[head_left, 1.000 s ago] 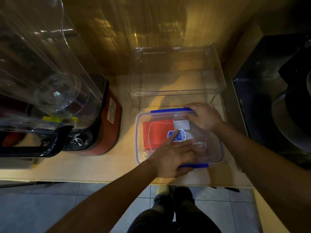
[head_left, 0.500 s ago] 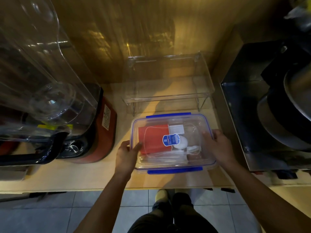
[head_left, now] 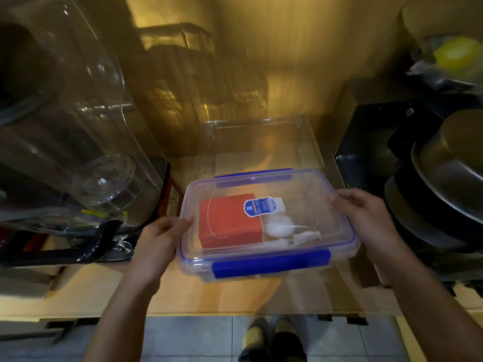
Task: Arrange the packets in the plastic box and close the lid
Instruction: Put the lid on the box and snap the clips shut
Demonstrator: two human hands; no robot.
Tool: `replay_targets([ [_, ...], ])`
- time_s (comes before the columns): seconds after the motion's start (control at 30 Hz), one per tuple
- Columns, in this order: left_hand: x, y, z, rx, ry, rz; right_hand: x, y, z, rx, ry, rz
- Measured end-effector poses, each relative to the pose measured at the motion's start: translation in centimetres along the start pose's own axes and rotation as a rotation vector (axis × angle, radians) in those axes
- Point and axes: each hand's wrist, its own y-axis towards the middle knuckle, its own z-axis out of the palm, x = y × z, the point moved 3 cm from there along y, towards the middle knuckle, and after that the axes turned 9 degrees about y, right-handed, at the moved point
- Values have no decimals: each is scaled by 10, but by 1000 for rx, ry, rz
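Nearest the camera, the person's shoes (head_left: pixel 271 340) stand on the tiled floor below the bench (head_left: pixel 235 296) edge. Above the bench, both hands grip the plastic box (head_left: pixel 266 223) by its short sides: the left hand (head_left: pixel 159 246) curls around the left wall, the right hand (head_left: pixel 366 226) around the right wall. The clear lid (head_left: pixel 308 194) sits on the box, and the near blue latch (head_left: pixel 270 262) faces the person. Inside lie an orange packet (head_left: pixel 227 220) at the left and white packets (head_left: pixel 279 226) beside it. Beyond the box stands a clear rack (head_left: pixel 264 142); at the left is a blender (head_left: pixel 78 142), at the right dark pans (head_left: pixel 444 184).
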Motion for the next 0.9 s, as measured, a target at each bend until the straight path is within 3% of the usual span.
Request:
replay_targets([
  [0.17,-61,4,-10,21,-265,106,63,21,7,69,99,-135],
  [0.47,-141,81,-4,-19,-168,251,117,97,47,89,100,-170],
  [0.9,-95,147,28,-17,-144,197,59,150,66,148,-18,-14],
])
